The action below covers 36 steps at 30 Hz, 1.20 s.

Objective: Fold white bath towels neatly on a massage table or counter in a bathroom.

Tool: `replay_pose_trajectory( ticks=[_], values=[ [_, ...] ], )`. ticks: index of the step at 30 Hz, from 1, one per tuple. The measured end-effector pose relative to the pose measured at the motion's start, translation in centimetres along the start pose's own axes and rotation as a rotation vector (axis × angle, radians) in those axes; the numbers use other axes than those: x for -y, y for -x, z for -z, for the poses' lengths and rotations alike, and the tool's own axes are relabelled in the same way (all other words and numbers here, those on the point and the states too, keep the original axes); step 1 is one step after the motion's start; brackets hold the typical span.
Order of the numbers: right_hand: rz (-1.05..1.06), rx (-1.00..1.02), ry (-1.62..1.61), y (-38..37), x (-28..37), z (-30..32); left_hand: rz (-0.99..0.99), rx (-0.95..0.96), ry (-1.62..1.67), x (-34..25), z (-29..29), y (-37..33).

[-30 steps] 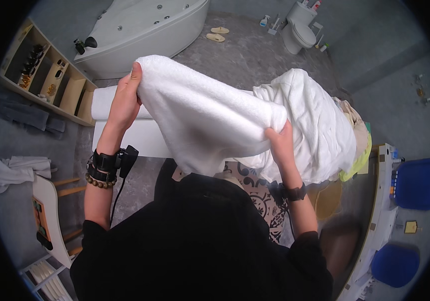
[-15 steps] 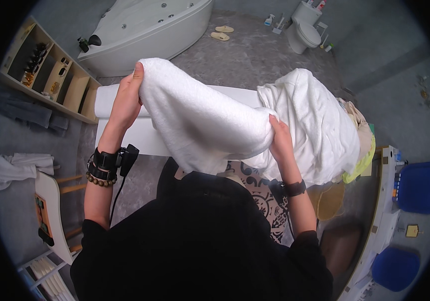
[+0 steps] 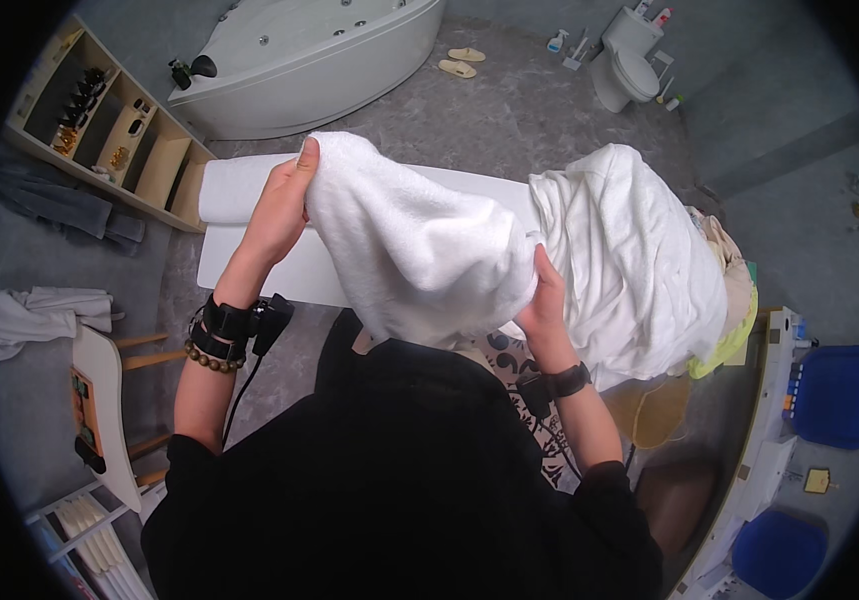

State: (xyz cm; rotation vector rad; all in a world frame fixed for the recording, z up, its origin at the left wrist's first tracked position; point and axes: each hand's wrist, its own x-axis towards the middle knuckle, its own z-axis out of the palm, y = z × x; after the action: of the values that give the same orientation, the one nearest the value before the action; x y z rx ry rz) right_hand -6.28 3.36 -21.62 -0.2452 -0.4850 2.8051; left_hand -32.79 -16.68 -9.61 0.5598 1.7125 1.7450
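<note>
A white towel (image 3: 414, 235) hangs in the air between my two hands, sagging in the middle. My left hand (image 3: 287, 200) is closed on its upper left corner, thumb on top. Lower down, my right hand (image 3: 546, 300) grips the towel's right edge. Beneath it lies a white board-like surface (image 3: 279, 265), with a rolled white towel (image 3: 232, 190) at its left end. Just right of my right hand, a large heap of crumpled white towels (image 3: 629, 260) covers the other end. The fingers behind the cloth are partly hidden.
Beyond the table are a white bathtub (image 3: 319, 75), slippers (image 3: 459, 69) and a toilet (image 3: 629, 70). A wooden shelf (image 3: 164, 165) stands at the left, a white chair (image 3: 104, 420) nearer me. Beige and yellow-green cloths (image 3: 734, 325) lie by the heap; blue seats (image 3: 839, 395) are at right.
My hands have come closer together, the left moving right and slightly down, the right dropping lower. The towel between them now sags and folds more. The whole view has shifted slightly.
</note>
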Motion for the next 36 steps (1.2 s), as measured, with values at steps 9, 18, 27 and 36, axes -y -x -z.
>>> replay_pose_trajectory(
  ticks=[9, 18, 27, 36],
  values=[
    [-0.065, -0.243, 0.384, 1.7, -1.2, 0.4, -0.027, 0.021, -0.041, 1.6, 1.1, -0.5],
    [-0.335, -0.143, 0.873, 1.8, -3.9, -1.7, 0.018, 0.104, -0.131, 1.1, 2.2, -0.8],
    [-0.347, -0.067, 0.747, 2.2, -4.2, -2.4, -0.012, 0.089, -0.113, 1.1, 2.1, -0.5],
    [-0.666, 0.135, 1.045, 1.4, -3.7, -3.5, -0.015, 0.114, -0.071, 0.8, 2.7, -0.3]
  ],
)
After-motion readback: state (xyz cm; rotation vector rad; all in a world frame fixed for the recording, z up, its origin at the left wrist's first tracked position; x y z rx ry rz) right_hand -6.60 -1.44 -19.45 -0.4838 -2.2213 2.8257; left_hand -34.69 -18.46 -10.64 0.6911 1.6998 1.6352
